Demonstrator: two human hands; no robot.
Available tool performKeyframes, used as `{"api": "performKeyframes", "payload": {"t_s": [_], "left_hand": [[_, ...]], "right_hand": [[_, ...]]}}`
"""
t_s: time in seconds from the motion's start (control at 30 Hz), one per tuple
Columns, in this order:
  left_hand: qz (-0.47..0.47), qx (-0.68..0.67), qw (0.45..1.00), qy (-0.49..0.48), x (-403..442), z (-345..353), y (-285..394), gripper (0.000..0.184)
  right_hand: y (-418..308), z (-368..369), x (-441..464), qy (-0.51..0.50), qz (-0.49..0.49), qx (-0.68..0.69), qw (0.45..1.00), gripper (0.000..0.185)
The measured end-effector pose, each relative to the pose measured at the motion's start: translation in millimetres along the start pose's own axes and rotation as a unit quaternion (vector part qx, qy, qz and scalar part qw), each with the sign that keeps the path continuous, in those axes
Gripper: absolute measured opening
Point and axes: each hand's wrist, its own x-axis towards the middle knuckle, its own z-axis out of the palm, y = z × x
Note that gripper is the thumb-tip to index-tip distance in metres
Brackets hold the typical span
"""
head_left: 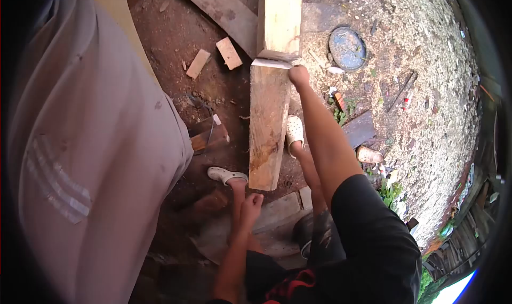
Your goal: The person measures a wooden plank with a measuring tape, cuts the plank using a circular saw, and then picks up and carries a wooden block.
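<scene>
A thick, squared wooden beam (268,125) lies lengthwise in front of me, its far end topped by a pale cut face. Beyond it, a second, lighter beam (280,18) continues away from me. My right hand (300,76) is closed at the right corner of the near beam's far end; its fingers are largely hidden. Just short of the beam's near end, my left hand (250,205) is closed with curled fingers. Whether anything thin is held in either hand I cannot make out. My feet in pale clogs (226,175) stand on either side of the beam.
A large grey-brown cloth (101,144) hangs along the left. Two small wood blocks (229,53) lie on the dirt. At right are wood chips (426,90), a round dark lid-like object (347,48), a loose brown clog (370,155) and a dark flat board (358,129).
</scene>
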Motion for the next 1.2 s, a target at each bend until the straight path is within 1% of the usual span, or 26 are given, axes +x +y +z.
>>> {"api": "performKeyframes", "payload": {"t_s": [0.03, 0.1, 0.2, 0.3, 0.33, 0.4, 0.5, 0.57, 0.63, 0.7, 0.77, 0.8, 0.83, 0.87, 0.9, 0.93, 0.97, 1.0, 1.1, 1.13, 1.2], "left_hand": [[0.009, -0.015, 1.000, -0.003, 0, 5, 6, 0.026], [-0.002, -0.049, 0.998, -0.025, 4, 20, -19, 0.022], [-0.011, -0.110, 0.993, -0.041, 5, 25, -34, 0.021], [-0.038, -0.154, 0.986, -0.045, 7, 22, -46, 0.019], [-0.051, -0.149, 0.986, -0.055, 10, 20, -50, 0.020], [-0.075, -0.138, 0.985, -0.074, 20, 12, -61, 0.022], [-0.105, -0.300, 0.942, -0.110, 49, 2, -66, 0.023], [-0.030, -0.313, 0.946, -0.082, 82, -8, -52, 0.023], [0.003, -0.343, 0.938, -0.043, 128, -8, -56, 0.023], [0.030, -0.298, 0.954, -0.011, 165, -29, -5, 0.021], [0.112, -0.219, 0.969, 0.005, 223, -40, 20, 0.021], [0.165, -0.190, 0.967, 0.044, 252, -41, 45, 0.023], [0.192, -0.186, 0.960, 0.079, 272, -42, 83, 0.029], [0.220, -0.190, 0.953, 0.081, 309, -40, 102, 0.039], [0.243, -0.163, 0.951, 0.098, 343, -37, 125, 0.053], [0.239, -0.152, 0.953, 0.110, 354, -36, 159, 0.065], [0.222, -0.099, 0.968, 0.059, 386, -37, 176, 0.071], [0.143, -0.091, 0.983, 0.064, 385, -32, 203, 0.057], [0.073, -0.085, 0.987, 0.114, 360, -17, 236, 0.060], [0.088, -0.110, 0.978, 0.155, 370, -7, 224, 0.058], [0.112, -0.105, 0.974, 0.164, 334, -15, 231, 0.053]], "right_hand": [[-6, 2, 9, -0.020, 0.027, -0.027, 0.999, 0.035], [0, 15, 31, -0.020, 0.084, 0.018, 0.996, 0.038], [11, 28, 45, -0.078, 0.160, 0.161, 0.971, 0.036], [45, 52, 59, -0.164, 0.197, 0.311, 0.915, 0.033], [32, 42, 41, -0.171, 0.201, 0.369, 0.891, 0.027], [37, 47, 44, -0.184, 0.199, 0.407, 0.872, 0.026], [39, 55, 49, -0.200, 0.192, 0.451, 0.848, 0.025], [42, 53, 46, -0.194, 0.186, 0.462, 0.845, 0.025], [36, 48, 40, -0.183, 0.174, 0.459, 0.852, 0.024], [39, 52, 41, -0.173, 0.173, 0.470, 0.848, 0.022], [41, 54, 42, -0.161, 0.172, 0.471, 0.850, 0.021], [38, 52, 41, -0.146, 0.166, 0.468, 0.856, 0.022], [35, 49, 36, -0.133, 0.162, 0.464, 0.861, 0.024], [32, 47, 33, -0.121, 0.158, 0.459, 0.866, 0.026], [30, 48, 32, -0.136, 0.156, 0.462, 0.863, 0.025], [30, 48, 30, -0.150, 0.155, 0.464, 0.859, 0.025], [29, 46, 29, -0.163, 0.154, 0.466, 0.856, 0.025], [24, 43, 21, -0.165, 0.150, 0.458, 0.861, 0.024], [18, 35, 4, -0.144, 0.131, 0.451, 0.871, 0.026], [17, 31, -5, -0.149, 0.133, 0.459, 0.866, 0.025], [13, 9, -35, -0.140, 0.126, 0.424, 0.886, 0.027]]}}
